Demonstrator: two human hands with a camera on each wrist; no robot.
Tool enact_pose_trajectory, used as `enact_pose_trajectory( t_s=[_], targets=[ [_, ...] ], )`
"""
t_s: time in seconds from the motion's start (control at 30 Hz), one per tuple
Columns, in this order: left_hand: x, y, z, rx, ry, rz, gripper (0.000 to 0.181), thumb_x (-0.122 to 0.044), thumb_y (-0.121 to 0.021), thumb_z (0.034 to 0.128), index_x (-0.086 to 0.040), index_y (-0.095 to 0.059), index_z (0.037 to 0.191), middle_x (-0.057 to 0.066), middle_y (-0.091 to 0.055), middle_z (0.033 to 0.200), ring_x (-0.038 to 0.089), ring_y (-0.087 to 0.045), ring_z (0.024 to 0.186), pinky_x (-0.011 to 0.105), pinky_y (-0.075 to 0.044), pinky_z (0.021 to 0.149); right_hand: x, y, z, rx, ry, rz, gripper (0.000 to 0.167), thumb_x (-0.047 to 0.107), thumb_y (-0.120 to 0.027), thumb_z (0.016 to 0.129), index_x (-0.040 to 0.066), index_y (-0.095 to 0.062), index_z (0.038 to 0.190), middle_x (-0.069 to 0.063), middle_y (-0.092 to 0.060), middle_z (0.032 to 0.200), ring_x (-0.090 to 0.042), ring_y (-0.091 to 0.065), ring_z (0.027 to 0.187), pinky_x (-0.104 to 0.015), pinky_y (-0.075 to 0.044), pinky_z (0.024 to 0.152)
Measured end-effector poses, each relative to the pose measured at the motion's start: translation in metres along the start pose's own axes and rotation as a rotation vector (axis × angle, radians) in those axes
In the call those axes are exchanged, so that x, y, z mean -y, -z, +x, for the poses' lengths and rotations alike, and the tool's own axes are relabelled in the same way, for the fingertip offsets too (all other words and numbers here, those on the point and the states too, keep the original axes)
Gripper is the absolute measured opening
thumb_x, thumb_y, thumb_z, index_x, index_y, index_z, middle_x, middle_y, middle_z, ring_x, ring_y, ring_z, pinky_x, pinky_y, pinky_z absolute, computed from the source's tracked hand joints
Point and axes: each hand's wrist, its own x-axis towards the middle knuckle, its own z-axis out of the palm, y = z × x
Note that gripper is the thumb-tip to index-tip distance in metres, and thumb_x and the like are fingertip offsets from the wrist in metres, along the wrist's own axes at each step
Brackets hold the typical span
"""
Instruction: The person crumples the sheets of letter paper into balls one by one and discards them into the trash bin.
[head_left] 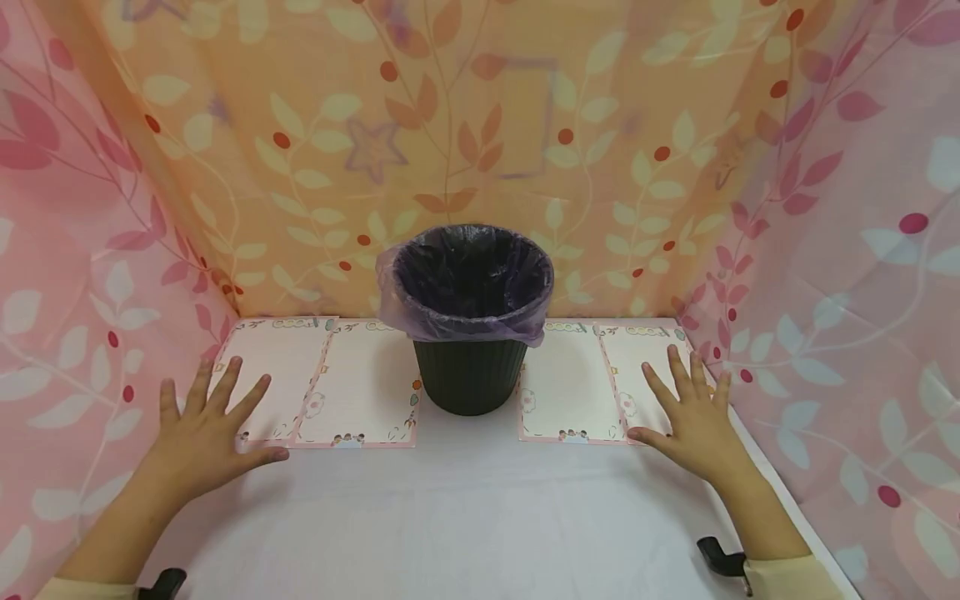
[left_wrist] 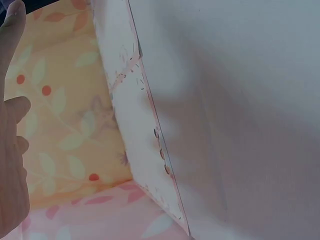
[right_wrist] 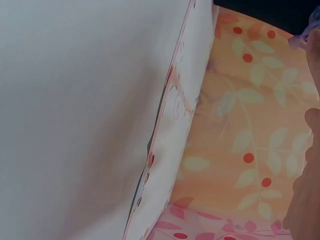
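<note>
In the middle of a smooth white surface (head_left: 450,517) we see one round bin (head_left: 471,379) of dark, ribbed material, which becomes narrower toward its bottom. It is lined with one thin, wrinkled purple bag (head_left: 401,296), half transparent, whose edge is folded outward over the rim and hangs lower around it. We count four flat rectangular sheets, white with pink borders and small printed drawings: two at the left, an inner sheet (head_left: 363,383) and an outer sheet (head_left: 277,367), and two at the right, again an inner one (head_left: 566,387) and an outer one (head_left: 641,367). The bin stands between the two pairs; if its base touches them, we cannot tell. Two hands are present, the left hand (head_left: 198,437) and the right hand (head_left: 693,429), each with five fingers spread widely and holding nothing. Each one is nearest to the outer sheet of its side, well apart from the bin. At the wrists we notice two pale sleeves (head_left: 791,579) and two black pieces (head_left: 722,558). Three leaf-patterned hangings enclose the place: one orange (head_left: 450,83) behind, and two pink (head_left: 60,292) at the sides, softly wrinkled.
</note>
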Motion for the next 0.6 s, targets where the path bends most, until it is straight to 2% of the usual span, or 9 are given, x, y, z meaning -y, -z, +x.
enact_pose_trajectory(
  t_s=[0.23,0.47,0.6],
  targets=[
    [-0.003,-0.002,0.004,0.001,0.027,-0.051,0.115,-0.085,-0.063,0.0769,-0.027,-0.017,0.165,0.019,0.004,0.171,0.036,0.027,0.153,0.067,0.031,0.11,0.014,0.0,0.0,0.015,-0.038,0.088,0.102,0.065,-0.072,0.084,0.026,-0.023,0.165,-0.017,-0.001,0.172,-0.043,0.012,0.156,-0.077,0.015,0.113],
    [-0.01,-0.005,0.007,-0.02,0.056,-0.135,0.113,-0.079,-0.067,0.078,-0.02,-0.024,0.164,0.026,-0.012,0.168,0.046,0.011,0.155,0.072,0.022,0.113,0.03,-0.001,0.0,0.006,-0.04,0.162,0.098,0.059,-0.073,0.087,0.022,-0.025,0.164,-0.017,-0.006,0.172,-0.044,0.005,0.157,-0.073,0.014,0.116],
    [-0.013,-0.007,0.009,-0.005,0.074,-0.175,0.112,-0.076,-0.068,0.08,-0.017,-0.023,0.164,0.028,-0.013,0.167,0.05,0.006,0.154,0.075,0.019,0.113,0.039,-0.001,0.0,-0.003,-0.05,0.206,0.098,0.058,-0.073,0.087,0.022,-0.025,0.164,-0.016,-0.009,0.172,-0.042,0.002,0.158,-0.07,0.012,0.119]
  ],
)
